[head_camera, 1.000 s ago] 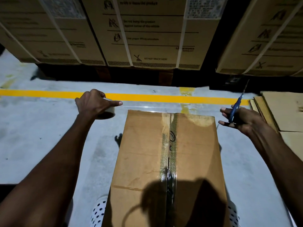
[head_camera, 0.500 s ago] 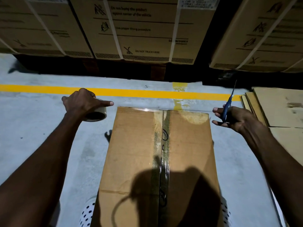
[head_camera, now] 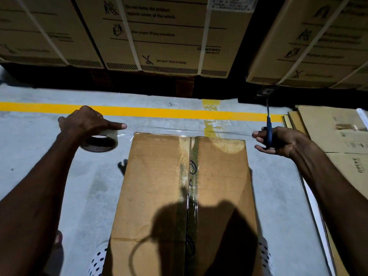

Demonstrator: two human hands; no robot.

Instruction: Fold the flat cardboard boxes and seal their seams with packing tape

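A folded cardboard box (head_camera: 185, 200) is seen in the middle of the frame, on the grey floor (head_camera: 65, 176), its top flaps closed. The centre seam is covered by a glossy strip of tape running lengthwise. A clear stretch of tape (head_camera: 179, 131) is pulled taut across the box's far edge, just above the cardboard; whether it touches the edge cannot be told.

Left of the box's far corner, the tape roll (head_camera: 100, 142) is gripped from above by the left hand (head_camera: 85, 122), fingers curled over the roll, index finger stretched out straight toward the box. Right of the box's far corner, the loose tape end is pinched by the fingertips of the right hand (head_camera: 278, 141). Blue-handled scissors (head_camera: 268, 126) are also held in that hand, blades pointed up and away.

Beyond the box, a yellow line (head_camera: 139, 111) is painted across the floor. Further back, large strapped cartons (head_camera: 165, 34) with printed handling marks are stacked. Right of the box, flat cardboard sheets (head_camera: 334, 132) are piled on the floor. White fabric with dark dots (head_camera: 97, 259) is visible at the box's near corners.
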